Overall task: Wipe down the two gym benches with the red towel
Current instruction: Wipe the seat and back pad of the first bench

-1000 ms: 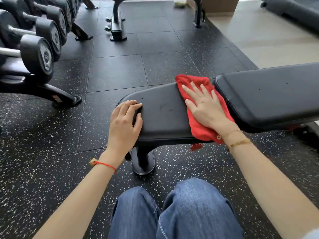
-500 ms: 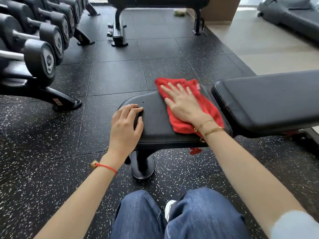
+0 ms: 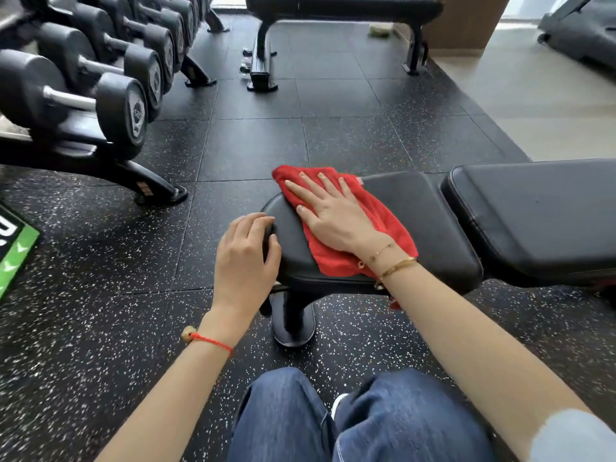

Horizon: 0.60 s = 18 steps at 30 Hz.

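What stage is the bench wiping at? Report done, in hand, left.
Done: nothing I can confirm; wiped vinyl looks no different.
In hand: right hand presses the red towel flat on the near bench's seat pad; left hand steadies its end.
Left: its back pad and the far bench.

You stood on black speckled rubber floor tiles (image 3: 100, 261). A dumbbell rack (image 3: 83, 95) lined your left, pale flooring (image 3: 533, 105) spread at far right, and a green mat (image 3: 16, 251) lay by the left edge.
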Tool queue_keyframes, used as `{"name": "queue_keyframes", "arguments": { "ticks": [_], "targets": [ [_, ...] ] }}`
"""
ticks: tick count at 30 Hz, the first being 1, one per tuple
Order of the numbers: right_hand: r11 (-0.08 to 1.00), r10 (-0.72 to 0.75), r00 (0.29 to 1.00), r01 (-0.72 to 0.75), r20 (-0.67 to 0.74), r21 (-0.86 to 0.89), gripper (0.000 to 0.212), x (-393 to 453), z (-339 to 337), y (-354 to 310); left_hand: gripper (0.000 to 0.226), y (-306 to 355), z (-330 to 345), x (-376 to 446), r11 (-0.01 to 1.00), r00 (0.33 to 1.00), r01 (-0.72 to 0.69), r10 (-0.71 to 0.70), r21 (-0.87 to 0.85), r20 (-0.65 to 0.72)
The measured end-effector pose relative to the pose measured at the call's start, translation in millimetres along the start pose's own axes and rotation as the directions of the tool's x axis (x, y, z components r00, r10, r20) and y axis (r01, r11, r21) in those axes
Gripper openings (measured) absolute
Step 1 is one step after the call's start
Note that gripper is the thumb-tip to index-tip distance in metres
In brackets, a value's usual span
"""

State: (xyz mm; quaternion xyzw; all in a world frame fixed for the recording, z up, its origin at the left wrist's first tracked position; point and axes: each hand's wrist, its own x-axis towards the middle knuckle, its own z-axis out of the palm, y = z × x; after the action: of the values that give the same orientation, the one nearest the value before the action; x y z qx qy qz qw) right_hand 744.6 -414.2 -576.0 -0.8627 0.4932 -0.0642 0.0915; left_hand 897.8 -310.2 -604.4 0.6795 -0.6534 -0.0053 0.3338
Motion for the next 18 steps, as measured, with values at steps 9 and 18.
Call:
{"name": "queue_keyframes", "arguments": {
  "ticks": [9, 18],
  "targets": [
    [0.997, -0.075, 0.995, 0.072, -0.068, -0.035, 0.051, -70.2, -0.9, 37.0, 0.014, -4.1, -4.6, 0.4, 0.998, 0.998, 0.050, -0.051, -0.042, -0.029],
    [0.996, 0.085, 0.993, -0.087, -0.079, -0.022, 0.053, -55.8, -4.3, 39.5, 0.028, 23.5, 17.5, 30.9, 0.998, 0.998, -0.018, 0.021, -0.054, 0.051]
  ]
}}
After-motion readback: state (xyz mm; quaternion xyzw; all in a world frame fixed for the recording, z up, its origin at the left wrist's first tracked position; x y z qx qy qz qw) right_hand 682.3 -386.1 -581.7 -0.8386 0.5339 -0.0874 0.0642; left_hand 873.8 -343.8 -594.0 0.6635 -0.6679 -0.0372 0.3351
